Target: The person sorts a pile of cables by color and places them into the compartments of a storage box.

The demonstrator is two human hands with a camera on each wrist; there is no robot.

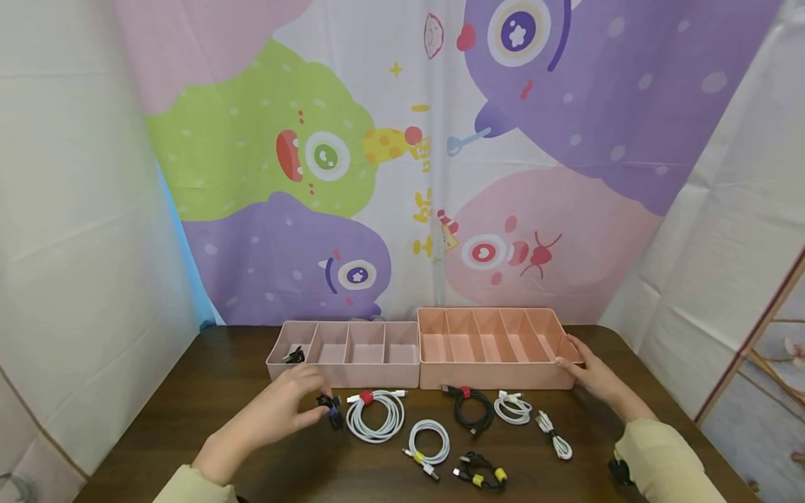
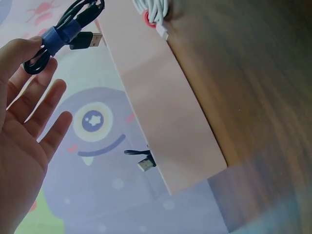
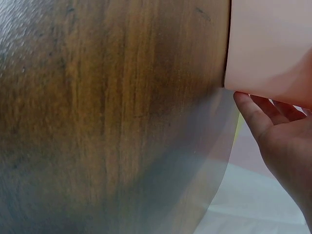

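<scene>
In the left wrist view, my left hand (image 2: 29,107) pinches a coiled black USB cable (image 2: 85,17) bound with a blue strap (image 2: 61,37); its other fingers are spread. In the head view that hand (image 1: 283,402) is at the front of the pale mauve divided box (image 1: 365,376), whose leftmost compartment holds a black cable (image 1: 294,355). My right hand (image 1: 594,370) touches the right end of the peach divided box (image 1: 497,375), thumb at its front corner. The right wrist view shows this hand (image 3: 278,131) with fingers along the box's end wall.
On the dark wooden table (image 1: 251,475) lie a white cable with red strap (image 1: 376,417), a white cable with yellow strap (image 1: 430,441), a black red-strapped cable (image 1: 473,410), a black yellow-strapped cable (image 1: 481,471) and two white cables (image 1: 512,408) at right. A cartoon curtain (image 1: 402,279) hangs behind.
</scene>
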